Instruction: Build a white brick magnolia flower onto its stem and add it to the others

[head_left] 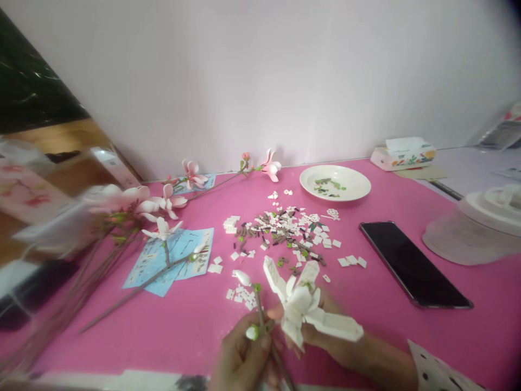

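My left hand [244, 355] is closed around a thin brown stem [260, 312] that carries a white bud [243, 277] and small green joints. My right hand [325, 331] is closed on a white brick-built flower [303, 304] with long petals, held against the top of that stem. Both hands are low at the front edge of the pink table [183, 326]. Just beyond them lies a scatter of small white, brown and green pieces [285, 231].
Finished pink and white flower stems [163, 203] lie at the left over blue instruction sheets [179, 255]. A white plate [354, 187] with green bits stands at the back. A black phone [413, 266], a tissue box [402, 152] and a pale hat [476, 228] are on the right.
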A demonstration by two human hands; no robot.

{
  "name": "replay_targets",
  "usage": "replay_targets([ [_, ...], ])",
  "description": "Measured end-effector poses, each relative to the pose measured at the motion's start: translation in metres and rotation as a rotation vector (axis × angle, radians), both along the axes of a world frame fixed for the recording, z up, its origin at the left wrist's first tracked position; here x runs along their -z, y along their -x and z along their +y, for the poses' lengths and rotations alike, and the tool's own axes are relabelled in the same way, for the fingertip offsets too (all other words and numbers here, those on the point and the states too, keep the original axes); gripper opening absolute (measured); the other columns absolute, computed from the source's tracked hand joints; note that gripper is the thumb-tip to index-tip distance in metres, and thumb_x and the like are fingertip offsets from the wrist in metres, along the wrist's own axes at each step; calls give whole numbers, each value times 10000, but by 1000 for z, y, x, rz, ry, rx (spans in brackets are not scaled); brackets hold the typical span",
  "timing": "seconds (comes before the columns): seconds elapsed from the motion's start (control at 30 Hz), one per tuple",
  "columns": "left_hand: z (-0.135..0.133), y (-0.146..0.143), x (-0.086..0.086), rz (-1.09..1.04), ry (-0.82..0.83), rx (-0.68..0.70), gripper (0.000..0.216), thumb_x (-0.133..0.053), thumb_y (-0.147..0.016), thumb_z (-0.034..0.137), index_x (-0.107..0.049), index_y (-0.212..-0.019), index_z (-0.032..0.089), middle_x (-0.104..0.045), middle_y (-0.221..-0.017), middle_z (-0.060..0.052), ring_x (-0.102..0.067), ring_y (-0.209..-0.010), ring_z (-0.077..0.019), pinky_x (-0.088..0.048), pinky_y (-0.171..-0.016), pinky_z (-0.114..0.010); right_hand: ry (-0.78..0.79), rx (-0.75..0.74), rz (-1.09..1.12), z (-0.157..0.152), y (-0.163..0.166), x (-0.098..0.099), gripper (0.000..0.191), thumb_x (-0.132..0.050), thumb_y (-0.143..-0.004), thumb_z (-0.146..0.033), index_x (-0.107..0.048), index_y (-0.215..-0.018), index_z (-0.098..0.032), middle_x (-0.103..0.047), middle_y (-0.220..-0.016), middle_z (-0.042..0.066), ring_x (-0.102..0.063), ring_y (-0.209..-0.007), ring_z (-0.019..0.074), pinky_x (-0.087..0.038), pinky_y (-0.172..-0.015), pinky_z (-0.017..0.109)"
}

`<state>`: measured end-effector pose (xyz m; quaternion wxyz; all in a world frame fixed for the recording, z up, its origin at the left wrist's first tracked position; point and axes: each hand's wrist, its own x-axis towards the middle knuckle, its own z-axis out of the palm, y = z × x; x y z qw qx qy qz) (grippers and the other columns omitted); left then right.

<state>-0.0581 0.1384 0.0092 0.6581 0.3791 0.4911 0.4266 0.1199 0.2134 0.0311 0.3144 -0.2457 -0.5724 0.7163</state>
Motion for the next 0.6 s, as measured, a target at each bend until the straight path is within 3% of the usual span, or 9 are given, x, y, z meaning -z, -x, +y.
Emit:
replay_targets([
  [0.2,-1,-2,-3,-43,-11,-49,432,-786,-817,560,-640,-858,155,-713,-647,-2,-612,-433,-82,-451,-475,-181,97,114,58,0,-2,5,423,-690,-857,-605,-730,-824,-185,-564,-597,-23,-494,-533,129,-431,-538,276],
  [0.6,-3,-4,-4,-175,44,-111,423,-808,-808,546,-704,-858,139,-686,-510,14,-620,-426,-84,-422,-488,-176,251,188,205,5,4,5,348,-773,-815,-530,-763,-874,-187,-593,-571,-20,-477,-479,115,-405,-476,257],
])
